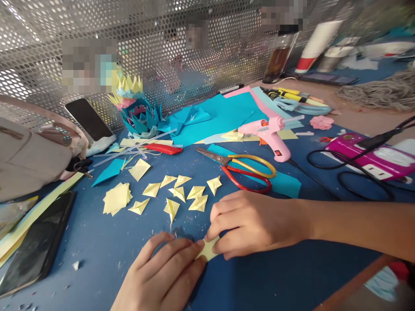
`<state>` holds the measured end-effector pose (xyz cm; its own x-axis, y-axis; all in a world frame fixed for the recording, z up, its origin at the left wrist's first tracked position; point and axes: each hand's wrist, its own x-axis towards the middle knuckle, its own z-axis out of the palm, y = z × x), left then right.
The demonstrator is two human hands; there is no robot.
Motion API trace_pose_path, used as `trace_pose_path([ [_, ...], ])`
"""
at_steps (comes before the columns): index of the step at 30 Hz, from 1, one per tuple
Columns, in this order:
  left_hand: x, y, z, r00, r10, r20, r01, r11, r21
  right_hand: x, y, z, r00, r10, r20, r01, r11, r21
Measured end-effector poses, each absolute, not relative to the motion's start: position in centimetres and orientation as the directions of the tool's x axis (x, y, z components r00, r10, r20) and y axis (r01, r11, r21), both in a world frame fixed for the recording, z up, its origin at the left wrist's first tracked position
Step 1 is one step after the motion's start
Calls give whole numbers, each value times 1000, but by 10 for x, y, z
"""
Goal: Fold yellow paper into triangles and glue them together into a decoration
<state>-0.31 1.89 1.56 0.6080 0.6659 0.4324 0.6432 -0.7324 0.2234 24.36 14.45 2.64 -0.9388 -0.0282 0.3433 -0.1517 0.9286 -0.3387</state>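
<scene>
A small square of yellow paper (209, 249) lies on the blue tabletop between my two hands. My left hand (165, 270) has its index fingertip and thumb at the paper's left edge, closed on it. From the right, my right hand (256, 222) holds the other side with bent fingers. Just beyond are several folded yellow paper pieces (197, 204), a stack of yellow paper squares (116, 198) and a single square (140, 169). Scissors (227, 160) with one yellow and one red handle lie open above my right hand.
A pink glue gun (267, 131) rests beyond the scissors, its cord near my right forearm. Farther off are a red utility knife (164, 149), blue paper sheets (223, 114) and a folded-paper model (139, 108). A purple power strip (372, 155) sits right; a phone (37, 242) lies left.
</scene>
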Motion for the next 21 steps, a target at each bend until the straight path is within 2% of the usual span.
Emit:
trace_pose_path([
  [11, -5, 18, 8, 609, 665, 432, 642, -733, 223, 243, 147, 22, -924, -43, 380, -182, 923, -338],
  [16, -8, 19, 7, 608, 658, 445, 660, -730, 178, 242, 150, 21, -915, -58, 400, -215, 908, -361],
  [19, -11, 19, 4, 615, 641, 460, 672, -730, 120, 239, 146, 19, -912, -20, 411, -190, 906, -378],
  [21, -11, 18, 3, 630, 624, 462, 676, -734, 68, 236, 139, 17, -912, 18, 410, -136, 929, -343],
])
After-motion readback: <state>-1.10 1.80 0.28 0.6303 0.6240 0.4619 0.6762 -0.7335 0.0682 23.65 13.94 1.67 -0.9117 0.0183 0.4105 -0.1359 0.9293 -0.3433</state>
